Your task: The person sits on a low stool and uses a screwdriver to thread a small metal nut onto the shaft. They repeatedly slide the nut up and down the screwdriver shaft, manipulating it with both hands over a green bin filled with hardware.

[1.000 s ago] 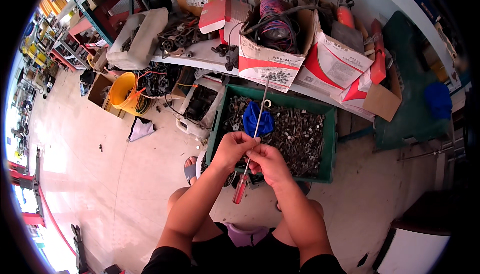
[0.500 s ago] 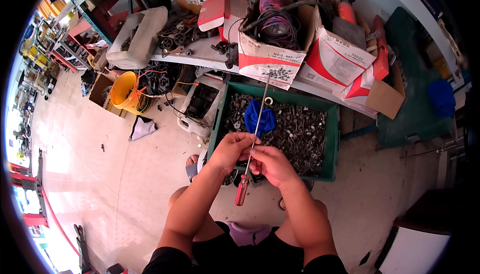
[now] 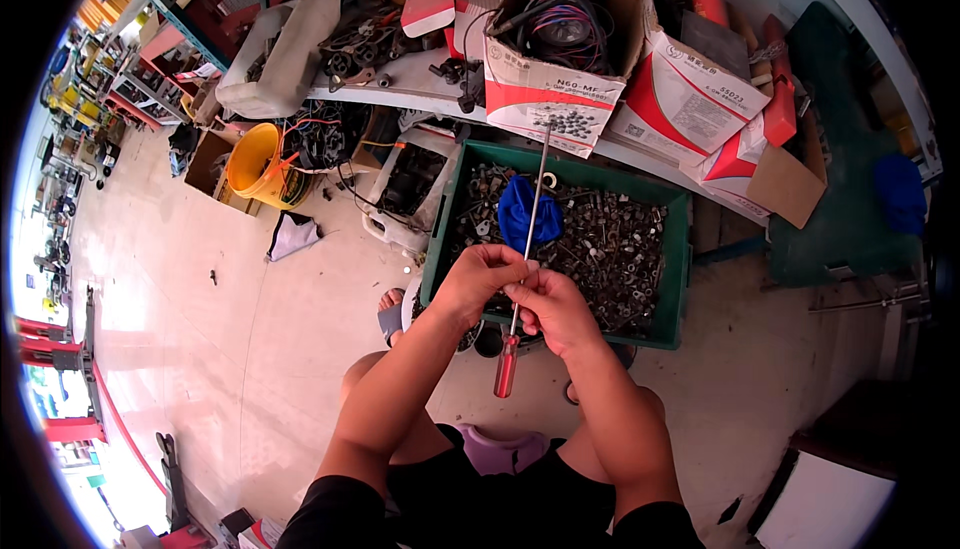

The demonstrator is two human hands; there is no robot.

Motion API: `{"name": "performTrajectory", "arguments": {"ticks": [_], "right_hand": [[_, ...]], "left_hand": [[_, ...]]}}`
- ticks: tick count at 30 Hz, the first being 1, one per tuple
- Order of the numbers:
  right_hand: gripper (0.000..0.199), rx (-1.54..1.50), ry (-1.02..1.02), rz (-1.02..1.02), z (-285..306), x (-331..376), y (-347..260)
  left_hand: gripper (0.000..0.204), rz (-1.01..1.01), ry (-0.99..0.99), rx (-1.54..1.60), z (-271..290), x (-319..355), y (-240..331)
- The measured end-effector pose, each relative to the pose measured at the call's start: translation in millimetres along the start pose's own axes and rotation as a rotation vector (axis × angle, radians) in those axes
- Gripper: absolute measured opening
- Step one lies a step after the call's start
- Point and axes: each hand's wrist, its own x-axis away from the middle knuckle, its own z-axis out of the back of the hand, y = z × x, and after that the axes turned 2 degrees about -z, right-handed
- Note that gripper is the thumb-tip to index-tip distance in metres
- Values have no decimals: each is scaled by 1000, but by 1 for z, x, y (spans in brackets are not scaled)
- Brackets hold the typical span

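Note:
A long screwdriver with a thin metal shaft and a red handle (image 3: pixel 506 369) is held between my two hands, its tip pointing away from me and its handle hanging toward my lap. My left hand (image 3: pixel 482 281) pinches the shaft from the left, fingers closed. From the right, my right hand (image 3: pixel 554 311) closes thumb and fingers on the same stretch of shaft, just above the handle. Whether something small sits between the fingertips is hidden. Beneath the shaft lies a green crate (image 3: pixel 683 279) of loose bolts and nuts, with a blue cloth (image 3: pixel 526 213) on top of them.
Beyond the crate runs a low shelf (image 3: pixel 400 99) with red-and-white cartons (image 3: pixel 690 84), an open carton of wires (image 3: pixel 545 84) and metal parts. A cut white jug (image 3: pixel 405 234) and a yellow bucket (image 3: pixel 250 164) stand left. Green panel (image 3: pixel 835 199) at right.
The whole view has shifted slightly. The screwdriver handle has swung a little to the right and up, so the shaft stands straighter. Both hands keep their closed grip on the shaft.

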Motion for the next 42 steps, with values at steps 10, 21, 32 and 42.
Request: {"name": "performTrajectory", "arguments": {"ticks": [10,21,32,42], "right_hand": [[23,-52,-136,-76,3,5,-15],[22,43,-91,-42,3,4,-8],[18,88,36,47,0,-6,4],[23,-75,-176,-113,0,6,-13]], "left_hand": [[16,77,-94,68,3,3,7],[12,118,-28,86,-1,7,14],[7,-18,2,22,1,-5,-2],[19,96,-108,148,5,8,16]]}}
